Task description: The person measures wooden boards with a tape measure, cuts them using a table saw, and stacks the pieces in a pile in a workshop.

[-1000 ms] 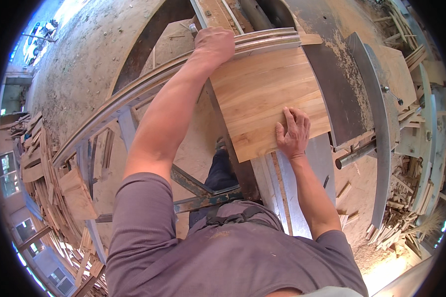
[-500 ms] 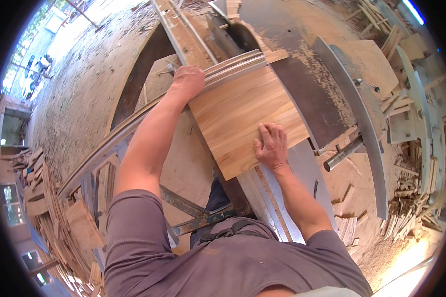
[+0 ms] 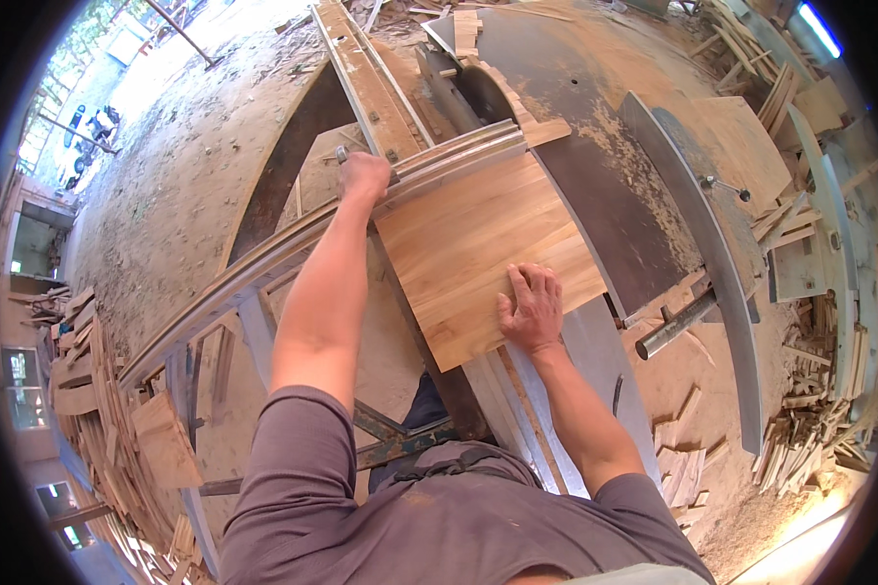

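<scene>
A square board of glued wood strips [image 3: 483, 249] lies on the saw table, its far edge against a long crosscut fence [image 3: 454, 158]. My right hand [image 3: 534, 307] rests flat on the board near its right-hand near corner, fingers stretched forward. At the far side of the fence, left of the board, my left hand [image 3: 365, 177] is closed. A small metal fitting [image 3: 341, 153] sticks out beside its fingers; the part inside the grip is mostly hidden.
Beyond the fence is a dark curved metal part [image 3: 485, 95] beside wood offcuts. A long metal fence [image 3: 702, 263] and a round bar [image 3: 675, 327] stand on the right. Sawdust covers the dark saw table [image 3: 610, 200]. Scrap wood [image 3: 800, 439] is piled on both sides.
My left hand has shifted slightly left along the fence and closed more tightly by the metal fitting. My right hand stays on the board. The whole view has tilted a little.
</scene>
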